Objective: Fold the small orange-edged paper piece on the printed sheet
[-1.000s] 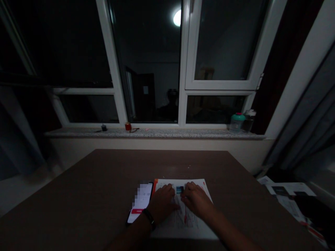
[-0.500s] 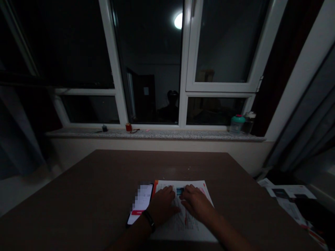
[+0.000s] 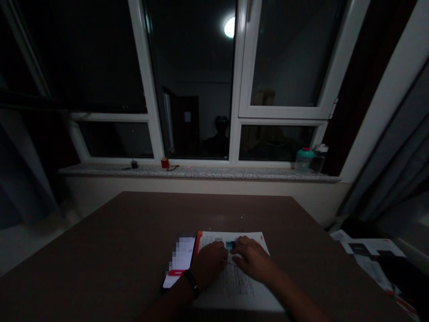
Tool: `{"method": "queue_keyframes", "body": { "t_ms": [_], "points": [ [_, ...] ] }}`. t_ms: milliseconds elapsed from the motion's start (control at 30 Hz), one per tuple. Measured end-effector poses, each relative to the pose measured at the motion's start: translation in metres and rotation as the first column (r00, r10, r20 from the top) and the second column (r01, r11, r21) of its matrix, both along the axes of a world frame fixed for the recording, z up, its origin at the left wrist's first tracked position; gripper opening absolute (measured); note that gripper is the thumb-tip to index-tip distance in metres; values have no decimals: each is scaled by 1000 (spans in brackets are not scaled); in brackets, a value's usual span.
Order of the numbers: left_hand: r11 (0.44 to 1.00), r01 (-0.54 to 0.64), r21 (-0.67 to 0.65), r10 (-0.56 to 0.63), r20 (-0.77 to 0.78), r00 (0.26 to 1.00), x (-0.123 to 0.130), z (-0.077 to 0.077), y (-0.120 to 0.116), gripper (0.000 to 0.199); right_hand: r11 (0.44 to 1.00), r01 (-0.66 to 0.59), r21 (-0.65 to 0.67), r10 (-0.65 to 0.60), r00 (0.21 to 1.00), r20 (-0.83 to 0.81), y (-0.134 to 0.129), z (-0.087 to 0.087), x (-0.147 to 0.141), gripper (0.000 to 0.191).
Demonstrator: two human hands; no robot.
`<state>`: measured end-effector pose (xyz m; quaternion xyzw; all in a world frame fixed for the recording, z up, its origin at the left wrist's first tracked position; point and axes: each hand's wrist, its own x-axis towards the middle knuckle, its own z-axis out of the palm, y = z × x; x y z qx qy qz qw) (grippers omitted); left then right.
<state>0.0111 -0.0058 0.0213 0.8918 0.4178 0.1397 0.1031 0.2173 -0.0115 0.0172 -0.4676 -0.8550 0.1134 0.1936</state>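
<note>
A white booklet with printed text and an orange left edge lies flat on the table. My left hand, with a dark band on the wrist, rests over its left half, fingers curled inward. Over the right half, my right hand has bent fingers drawn together. The fingertips of both hands almost meet beside a small blue-and-dark patch; I cannot tell whether it is a print or a loose item. Whatever the fingers pinch is hidden. Left of the booklet lies a phone with a lit screen.
The brown table reaches a granite windowsill. On the sill stand a small red jar, a dark little bottle and a teal-lidded container. Papers lie to the right, beyond the table edge.
My left fingers have shifted slightly right, nearer the right hand. A thin red mark and a pink patch seen on the page before no longer show.
</note>
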Motion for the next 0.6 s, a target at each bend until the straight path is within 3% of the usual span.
{"method": "queue_keyframes", "body": {
  "t_ms": [133, 433, 600],
  "points": [
    [1000, 2, 13, -2, 55, 998, -2, -1, 2, 16, 999, -43, -16, 43, 999, -10, -2, 3, 4, 27],
    [999, -28, 18, 25, 132, 991, -6, -4, 7, 16, 996, -92, 5, 92, 996, -21, 5, -5, 6, 20],
    [999, -41, -2, 41, 138, 990, -5, -5, 6, 13, 996, -90, -19, 87, 988, -129, 5, -8, 0, 20]
  ]
}}
